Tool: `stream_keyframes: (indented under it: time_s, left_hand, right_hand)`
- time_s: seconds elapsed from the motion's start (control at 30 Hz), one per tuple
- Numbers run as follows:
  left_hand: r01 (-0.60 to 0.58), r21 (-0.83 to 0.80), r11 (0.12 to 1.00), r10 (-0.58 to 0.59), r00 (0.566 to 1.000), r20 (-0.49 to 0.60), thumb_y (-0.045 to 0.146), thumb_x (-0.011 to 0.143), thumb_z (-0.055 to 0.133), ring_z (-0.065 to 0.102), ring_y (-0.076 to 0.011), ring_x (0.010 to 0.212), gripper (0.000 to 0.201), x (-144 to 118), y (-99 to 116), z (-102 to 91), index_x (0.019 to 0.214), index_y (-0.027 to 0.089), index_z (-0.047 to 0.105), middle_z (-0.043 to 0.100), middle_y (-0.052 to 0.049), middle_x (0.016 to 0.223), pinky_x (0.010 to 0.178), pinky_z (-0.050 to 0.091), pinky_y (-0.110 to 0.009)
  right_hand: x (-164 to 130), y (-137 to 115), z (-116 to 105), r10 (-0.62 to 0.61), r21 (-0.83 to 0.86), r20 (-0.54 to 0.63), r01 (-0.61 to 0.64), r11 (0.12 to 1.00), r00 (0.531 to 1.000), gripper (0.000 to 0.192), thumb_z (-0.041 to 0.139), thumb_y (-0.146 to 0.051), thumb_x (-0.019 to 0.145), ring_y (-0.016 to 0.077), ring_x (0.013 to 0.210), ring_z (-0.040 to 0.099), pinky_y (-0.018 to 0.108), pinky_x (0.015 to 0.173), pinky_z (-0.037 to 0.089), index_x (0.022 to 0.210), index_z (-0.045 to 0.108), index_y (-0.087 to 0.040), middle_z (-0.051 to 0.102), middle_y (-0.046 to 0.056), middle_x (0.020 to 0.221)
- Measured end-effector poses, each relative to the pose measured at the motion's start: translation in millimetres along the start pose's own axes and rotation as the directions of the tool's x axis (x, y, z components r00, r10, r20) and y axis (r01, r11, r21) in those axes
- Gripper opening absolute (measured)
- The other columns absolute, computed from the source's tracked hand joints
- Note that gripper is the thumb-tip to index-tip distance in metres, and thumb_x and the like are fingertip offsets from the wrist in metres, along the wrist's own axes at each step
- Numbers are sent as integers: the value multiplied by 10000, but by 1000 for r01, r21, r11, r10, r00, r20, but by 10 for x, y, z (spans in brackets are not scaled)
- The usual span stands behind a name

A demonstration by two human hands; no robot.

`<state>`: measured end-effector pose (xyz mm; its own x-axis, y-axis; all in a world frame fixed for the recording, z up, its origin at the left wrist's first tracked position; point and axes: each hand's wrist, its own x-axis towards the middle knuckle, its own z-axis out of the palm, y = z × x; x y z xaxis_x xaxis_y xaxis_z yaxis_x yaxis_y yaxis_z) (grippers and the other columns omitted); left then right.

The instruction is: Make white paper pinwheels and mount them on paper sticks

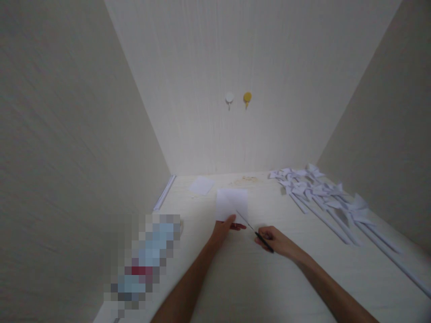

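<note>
Left hand (pixel 225 228) pinches the near edge of a square white paper sheet (pixel 232 202) lying mid-bench. Right hand (pixel 274 240) is closed on black-handled scissors (pixel 253 229), blades reaching into the sheet. Paper judged light, limp, easily torn: grip close beside the cut. Far right edge of the pale bench (pixel 256 287): folded white paper pinwheels (pixel 323 195). Far left: smaller white paper piece (pixel 202 185).

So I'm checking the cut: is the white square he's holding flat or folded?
Flat: the paper square lies spread on the table, left hand pinching its near edge, scissors cutting in.
</note>
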<state>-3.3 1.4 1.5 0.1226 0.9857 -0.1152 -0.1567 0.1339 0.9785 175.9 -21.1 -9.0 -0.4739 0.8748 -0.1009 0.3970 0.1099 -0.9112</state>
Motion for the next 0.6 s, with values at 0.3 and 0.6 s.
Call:
stream_keyframes:
  time_s: [0.3,0.6]
  left_hand:
    - [25,13,1000,-25,1000,4,329,647,497,606,-165,526,196,-8,18,4,641,144,560,638,-7,497,547,444,-259]
    - [35,18,999,-35,999,-6,316,641,499,602,-159,513,175,-41,66,30,622,147,540,634,-8,486,527,438,-246]
  right_hand:
    - [10,23,-1,-2,-10,7,2,1000,1000,369,498,-435,685,44,382,261,183,367,181,499,300,-186,285,-80,426]
    - [8,17,0,18,1,1,-18,1000,1000,369,521,-422,672,43,379,262,181,362,177,503,291,-187,284,-82,421]
